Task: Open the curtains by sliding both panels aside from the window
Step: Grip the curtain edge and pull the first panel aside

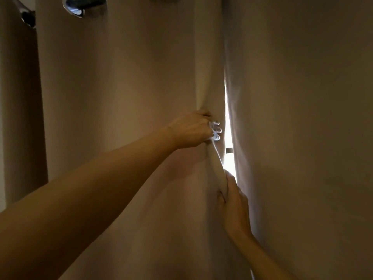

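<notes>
The left hand [193, 130] is clenched on the inner edge of the left curtain panel [121, 98], its fingertips [217, 130] wrapped round the hem and lit by the daylight behind. Lower down and nearer, the right hand [232, 205] grasps the same hem, thumb on the near face and fingers tucked behind the cloth. Both hands, then, are on the left panel; the right curtain panel [302, 118] hangs untouched just beside it.

Between the two panels a narrow bright gap [229, 128] shows the window, so the step in hand looks like the very start of opening: the first panel gripped and barely parted. Near the top left, metal eyelets [74, 7] ride on a dark curtain rod [90, 2].

The next move likely calls for drawing the left panel leftward along the rod, pulling steadily so the eyelets slide and do not bind, then doing likewise rightward with the right panel.

No brand, label or writing can be read anywhere on the cloth or fittings.
</notes>
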